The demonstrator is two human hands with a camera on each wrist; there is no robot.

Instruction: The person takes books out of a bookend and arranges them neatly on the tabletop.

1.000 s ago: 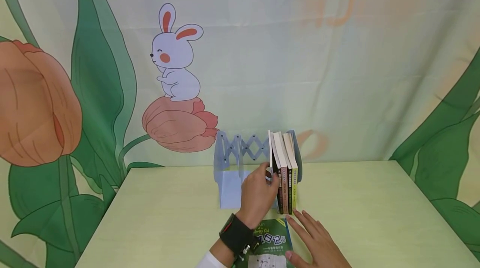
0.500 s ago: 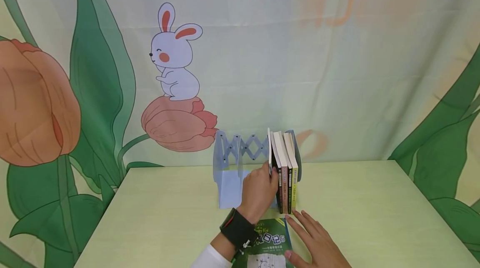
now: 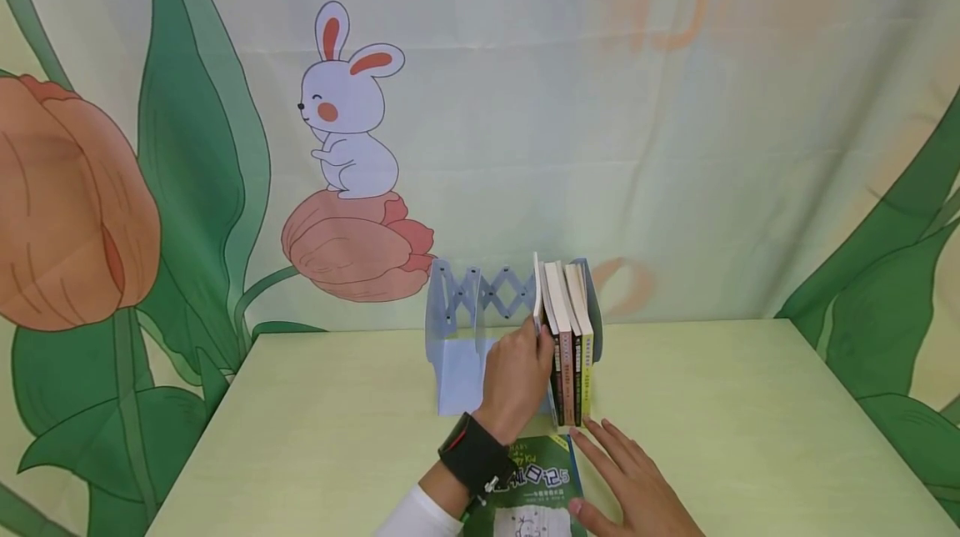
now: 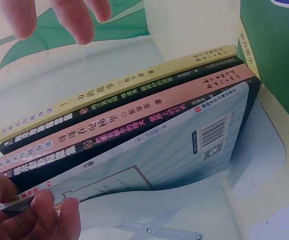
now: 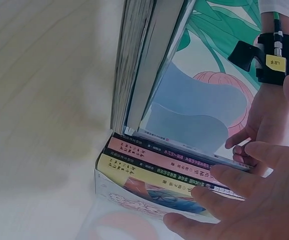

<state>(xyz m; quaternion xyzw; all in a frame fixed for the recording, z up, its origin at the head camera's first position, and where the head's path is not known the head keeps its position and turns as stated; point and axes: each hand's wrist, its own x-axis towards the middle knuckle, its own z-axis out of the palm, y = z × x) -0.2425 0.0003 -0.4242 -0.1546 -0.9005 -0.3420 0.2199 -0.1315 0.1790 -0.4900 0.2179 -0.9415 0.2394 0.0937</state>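
My left hand (image 3: pixel 516 378) pinches a thin pale blue book (image 4: pixel 184 150) at one end, thumb on the spine side and curled fingers on the cover. The book stands leftmost in a row, leaning slightly away from a black-spined book. Beside it stand a pink-spined book (image 3: pixel 567 378), another black one and a yellow-spined book (image 3: pixel 588 378). All are in a light blue expandable book rack (image 3: pixel 459 387). My right hand (image 3: pixel 633 479) has its fingers spread, fingertips close to the lower end of the yellow book, and holds nothing.
A green-covered book (image 3: pixel 536 479) lies flat in front of the rack, on top of a pile seen edge-on in the right wrist view. The rack's left section has a divider (image 3: pixel 481 312). Behind the table (image 3: pixel 712 404) hangs a printed curtain (image 3: pixel 675 145).
My left hand has moved slightly, closing its fingers on the pale blue book, whose lower spine now shows beside the black one. The right hand stays in place.
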